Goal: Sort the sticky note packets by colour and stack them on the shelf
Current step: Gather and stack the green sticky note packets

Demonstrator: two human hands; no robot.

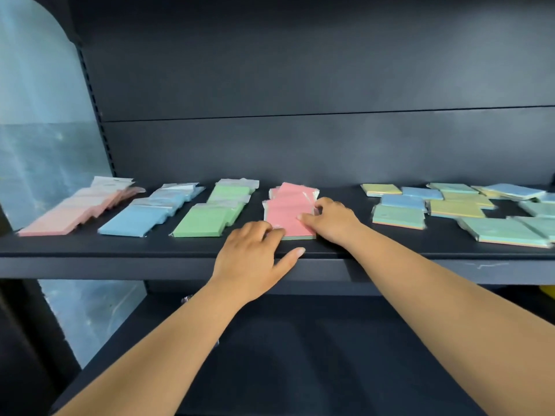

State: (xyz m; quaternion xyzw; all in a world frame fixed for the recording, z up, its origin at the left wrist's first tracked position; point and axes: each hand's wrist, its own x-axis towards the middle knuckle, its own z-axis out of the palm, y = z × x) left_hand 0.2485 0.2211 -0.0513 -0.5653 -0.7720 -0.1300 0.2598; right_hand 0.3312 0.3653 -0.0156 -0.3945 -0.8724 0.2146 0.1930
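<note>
Your two arms come up from the bottom of the picture, and both are bare. You wear no sleeves that show; the arms are uncovered from the lower edge all the way to the wrists. Your left hand (252, 259) has no glove on it. Your right hand (332, 219) has no glove either. Your fingers (289, 256) are bare too. The nail on your left thumb looks short and plain, with no paint on it that shows. Your arms look long and wide near the bottom edge because the camera sits close to them.
</note>
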